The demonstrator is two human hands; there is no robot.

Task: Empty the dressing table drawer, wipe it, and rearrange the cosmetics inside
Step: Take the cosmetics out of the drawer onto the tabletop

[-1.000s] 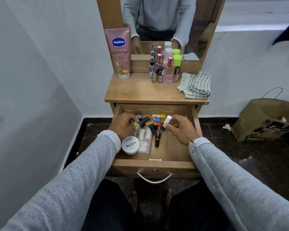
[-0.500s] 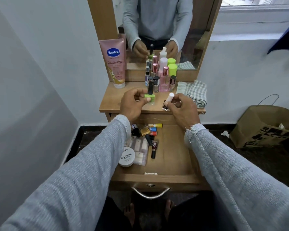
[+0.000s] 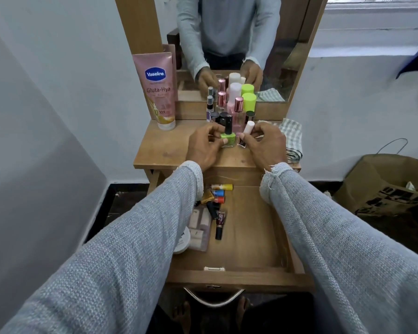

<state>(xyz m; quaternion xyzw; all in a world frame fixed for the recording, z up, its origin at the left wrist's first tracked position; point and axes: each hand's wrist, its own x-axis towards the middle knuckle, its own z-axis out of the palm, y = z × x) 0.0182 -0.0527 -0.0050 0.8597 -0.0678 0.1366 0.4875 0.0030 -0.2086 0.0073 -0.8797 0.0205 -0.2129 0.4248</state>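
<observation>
A: Risk here?
B: Knock-over. Both hands set bottles down right in front of the upright bottle cluster [image 3: 229, 109] on the bench [image 3: 159, 153]. A nudge forward could topple the row; a tilted release tips the small bottles.
A: Grip state?
B: Left hand [image 3: 204, 147] grip clamped on the green nail polish [image 3: 227, 139], fingers pinching its base. The bottle is upright, black cap up; whether its base touches the bench, cannot tell. Right hand [image 3: 263, 145] grip clamped on the white-capped bottle [image 3: 245, 133], tilted, low end near the wood.
A: Location versus cluster?
B: Both just in front of it, side by side. Vaseline tube [image 3: 158, 90] left of the cluster, checked cloth [image 3: 292, 138] right.
A: Drawer?
B: The drawer [image 3: 251, 237] is open, below the cluster. Not emptied yet: the leftover cosmetics [image 3: 215, 208] lie at its left.
</observation>
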